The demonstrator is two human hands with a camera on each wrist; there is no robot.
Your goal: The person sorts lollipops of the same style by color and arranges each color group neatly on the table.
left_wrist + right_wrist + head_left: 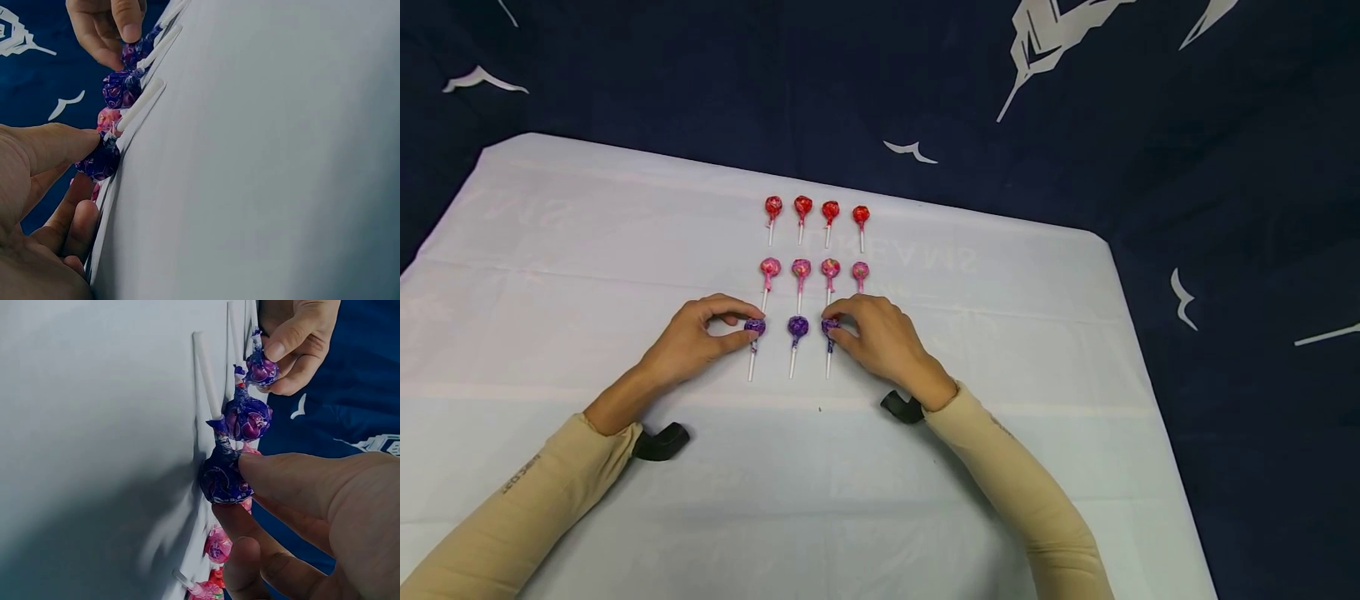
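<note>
Your left hand (696, 337) pinches the left purple lollipop (755, 327) by its head; your right hand (880, 333) pinches the right purple lollipop (830, 326) the same way. Both lie in the nearest row on the white table (550, 250), with the middle purple lollipop (797, 326) between them. Risk: a sideways nudge could knock that middle one, or skew the pink row (814, 268) behind. Sticks run lengthwise toward you, heads pointing away.

A staged recording setup rather than a lived-in room. A white cloth (925, 467) covers the surface. A dark blue backdrop (700, 75) with white bird shapes hangs at the far side.
</note>
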